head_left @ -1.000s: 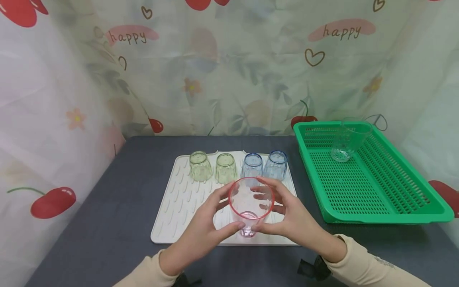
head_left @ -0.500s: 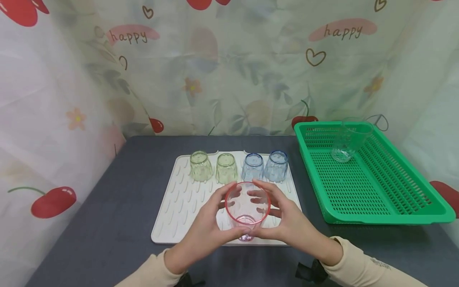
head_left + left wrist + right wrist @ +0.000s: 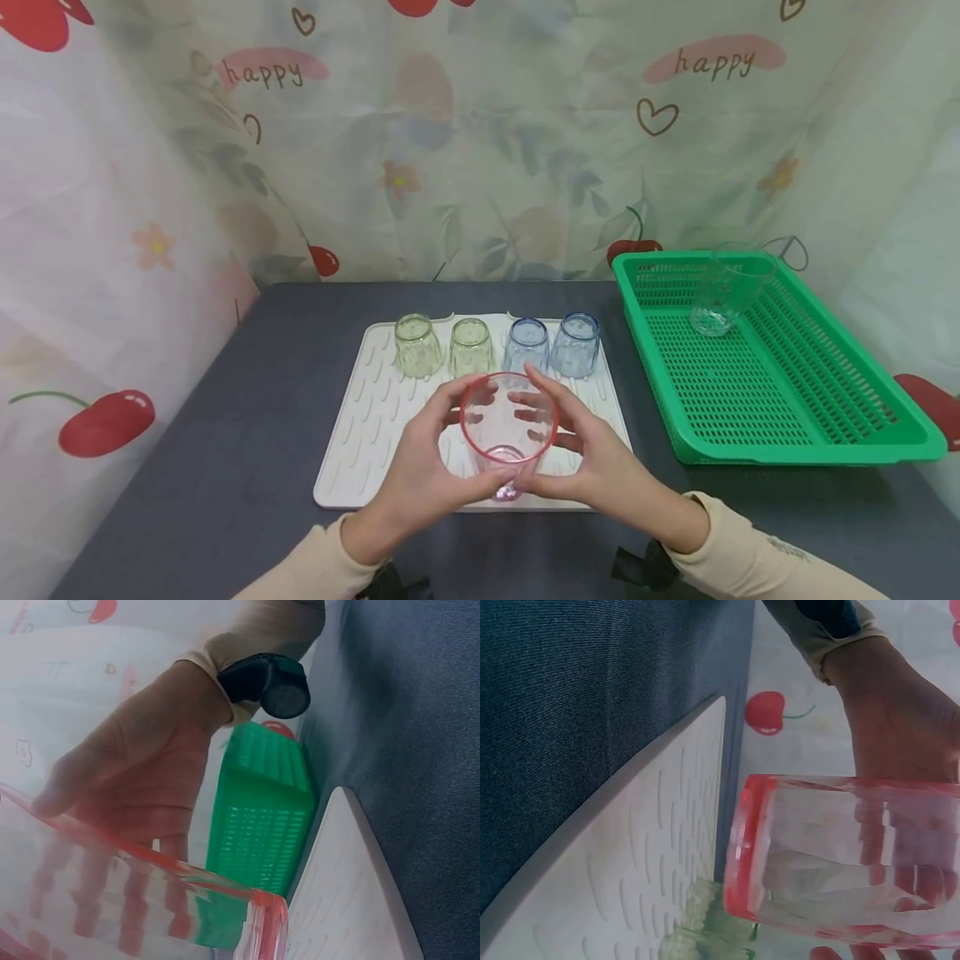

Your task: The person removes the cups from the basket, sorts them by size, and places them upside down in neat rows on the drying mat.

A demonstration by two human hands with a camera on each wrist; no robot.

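Observation:
Both hands hold a clear pink drinking glass (image 3: 498, 433) with a red rim. In the head view its mouth faces up toward the camera. The left hand (image 3: 420, 467) grips one side and the right hand (image 3: 607, 458) the other, thumb tips meeting near the front. Through the glass wall in the left wrist view, the far fingers (image 3: 135, 907) show curved around it. The thick pink base (image 3: 742, 847) appears raised off the white ridged mat (image 3: 367, 442) in the right wrist view.
Two green glasses (image 3: 417, 346) and two blue glasses (image 3: 576, 346) stand in a row along the mat's back, narrow ends up. To the right lies a green perforated basket (image 3: 750, 454) with a clear glass (image 3: 716, 296) in it. A printed curtain (image 3: 480, 167) hangs behind the dark table (image 3: 285, 375).
Both hands and the pink glass have shifted slightly left. The thumbs have come closer together at the front of the glass. The other glasses have stayed in place.

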